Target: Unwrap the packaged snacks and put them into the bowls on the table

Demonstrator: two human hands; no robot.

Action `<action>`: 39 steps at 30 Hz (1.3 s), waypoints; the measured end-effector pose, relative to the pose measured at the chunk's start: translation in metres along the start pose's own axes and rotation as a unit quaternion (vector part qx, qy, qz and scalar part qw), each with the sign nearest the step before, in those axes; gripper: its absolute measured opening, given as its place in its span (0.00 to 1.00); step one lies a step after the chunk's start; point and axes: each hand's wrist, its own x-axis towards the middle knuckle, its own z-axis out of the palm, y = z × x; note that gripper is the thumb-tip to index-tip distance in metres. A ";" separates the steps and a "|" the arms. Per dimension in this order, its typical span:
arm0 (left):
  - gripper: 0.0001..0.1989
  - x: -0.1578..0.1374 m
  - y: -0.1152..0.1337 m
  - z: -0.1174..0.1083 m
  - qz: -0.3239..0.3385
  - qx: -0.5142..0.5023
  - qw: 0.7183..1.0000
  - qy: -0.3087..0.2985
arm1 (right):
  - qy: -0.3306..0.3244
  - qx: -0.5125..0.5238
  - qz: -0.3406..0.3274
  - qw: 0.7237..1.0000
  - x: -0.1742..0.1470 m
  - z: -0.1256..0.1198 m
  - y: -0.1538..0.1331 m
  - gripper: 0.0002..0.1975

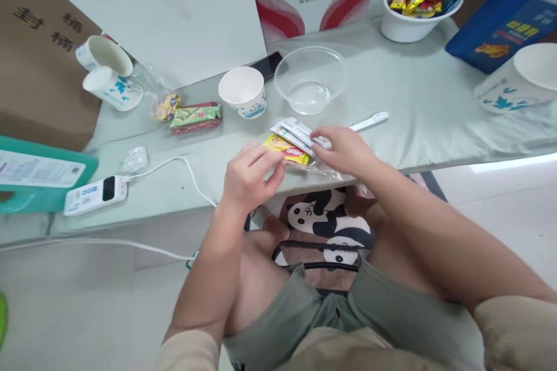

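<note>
At the bench's front edge lies a clear plastic bag [331,173] with a yellow nabati wafer packet [287,149] and white stick packets [295,132]. From the left comes my left hand [252,177], fingers bent and closed, thumb and forefinger at the yellow packet's left end; what they pinch is not clear. My right hand [346,151] has its fingertips closed around the right end of the white packets. A clear plastic bowl [282,78] and a paper cup [243,93] stand just behind. Beyond my right hand lies a white plastic spoon [369,122].
Wrapped snack bars [195,117] lie left of the cup, a dark phone [267,65] behind it. Further left are paper cups [113,88] and a white power bank [96,194] with a cable. A snack-filled white bowl [404,29] and another paper cup [513,84] stand right.
</note>
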 end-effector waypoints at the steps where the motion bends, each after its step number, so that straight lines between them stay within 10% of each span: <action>1: 0.07 -0.009 0.000 -0.003 -0.017 -0.002 1.000 -0.023 | 0.004 -0.037 -0.011 0.999 0.001 0.001 -0.001 0.13; 6: 0.07 -0.039 -0.014 -0.010 -0.199 0.061 0.965 -0.162 | 0.050 -0.114 -0.088 0.988 0.001 0.013 -0.015 0.16; 12: 0.15 -0.036 -0.058 0.015 -0.332 0.095 0.936 0.070 | -0.011 -0.146 -0.079 0.986 0.008 0.052 -0.032 0.37; 17: 0.13 -0.029 -0.060 0.027 -0.396 -0.086 0.909 -0.096 | -0.015 -0.138 -0.056 0.989 0.014 0.062 -0.031 0.38; 23: 0.10 -0.018 -0.051 0.014 -0.424 -0.504 0.750 -0.061 | -0.013 -0.095 -0.089 0.991 0.008 0.047 -0.030 0.33; 29: 0.06 -0.009 -0.038 0.009 -0.465 -0.666 0.582 -0.032 | -0.010 -0.081 -0.089 0.993 0.007 0.052 -0.023 0.40; 39: 0.07 -0.005 -0.047 0.006 -0.523 -0.674 0.522 0.015 | -0.025 0.100 -0.012 0.995 0.017 0.026 -0.008 0.28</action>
